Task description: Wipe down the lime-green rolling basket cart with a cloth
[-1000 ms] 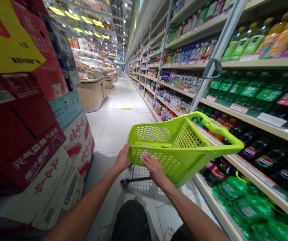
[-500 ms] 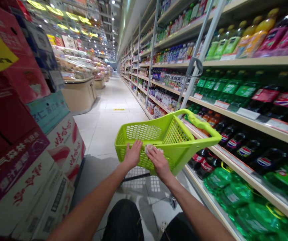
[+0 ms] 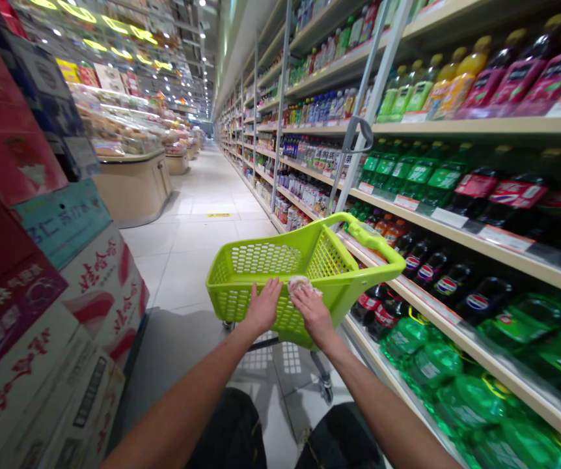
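Observation:
A lime-green plastic shopping cart (image 3: 353, 303) with perforated sides stands in front of me, its handle toward the shelves on the right. My left hand (image 3: 263, 306) lies against the near side of its basket, fingers stretched out and reaching the rim. Close beside it, my right hand (image 3: 315, 318) presses a crumpled pale cloth (image 3: 304, 286) onto the same side, just at the rim. Part of the cloth is covered by the fingers. The basket holds nothing that I can see.
Drink shelves (image 3: 456, 124) run along the right, with large green bottles (image 3: 470, 397) at the bottom. Stacked drink cartons (image 3: 99, 280) stand close on the left. A rounded display counter (image 3: 134, 185) is farther down the tiled aisle (image 3: 197, 234).
Both hands have moved along the basket's near side toward the handle end, the cloth going with the right hand. The whole scene has shifted left in view.

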